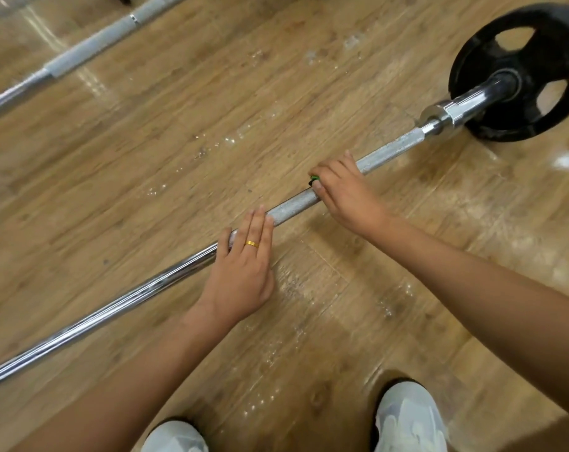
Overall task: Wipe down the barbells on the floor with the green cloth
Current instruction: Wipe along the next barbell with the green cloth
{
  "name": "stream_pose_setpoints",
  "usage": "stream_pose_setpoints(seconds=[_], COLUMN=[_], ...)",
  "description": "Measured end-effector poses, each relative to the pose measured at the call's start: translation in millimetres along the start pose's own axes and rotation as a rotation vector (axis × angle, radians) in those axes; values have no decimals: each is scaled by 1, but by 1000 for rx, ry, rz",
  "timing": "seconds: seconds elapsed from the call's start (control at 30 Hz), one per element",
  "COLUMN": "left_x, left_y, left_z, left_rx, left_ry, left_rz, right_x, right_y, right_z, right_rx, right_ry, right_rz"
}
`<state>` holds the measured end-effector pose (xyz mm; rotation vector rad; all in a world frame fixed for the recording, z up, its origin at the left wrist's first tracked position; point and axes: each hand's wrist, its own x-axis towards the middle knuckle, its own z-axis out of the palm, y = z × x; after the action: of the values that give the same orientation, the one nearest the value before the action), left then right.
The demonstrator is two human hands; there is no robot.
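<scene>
Left hand [244, 269] lies flat-fingered, steadying the barbell [293, 207]; right hand [342, 194] curls around the green cloth [314, 177], wiping its knurling.

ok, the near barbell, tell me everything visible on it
The near barbell lies diagonally on the wooden floor: smooth chrome at lower left, grey knurling mid-shaft, chrome collar and sleeve carrying a black plate with cut-outs at upper right. The left hand rests flat on it; the right hand grips it, green cloth peeking out.
</scene>
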<state>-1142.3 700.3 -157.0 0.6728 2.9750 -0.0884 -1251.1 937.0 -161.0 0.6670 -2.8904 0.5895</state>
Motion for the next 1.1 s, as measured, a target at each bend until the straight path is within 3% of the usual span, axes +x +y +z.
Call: stream_pose_setpoints(seconds=[0.27,0.47,0.63,0.8,0.97,1.1], left_x=[4,4,5,5,5,8], left_y=[-9,-21,-26,-25,-23,-22], left_z=[-3,-1,2,0,-5,-7], left_rx=[-9,-51,-61,-53,-28,-15], left_ry=[-59,-69,-50,-72,-122,-184], left_rz=[31,81,92,90,88,100], right_x=[5,6,9,6,8,8], right_y=[3,12,7,0,25,21], right_z=[2,-8,-7,-7,-20,-5], right_rx=[13,-40,18,16,14,24], right_ry=[46,-14,65,-79,-18,42], right_rz=[24,-29,149,-30,167,178])
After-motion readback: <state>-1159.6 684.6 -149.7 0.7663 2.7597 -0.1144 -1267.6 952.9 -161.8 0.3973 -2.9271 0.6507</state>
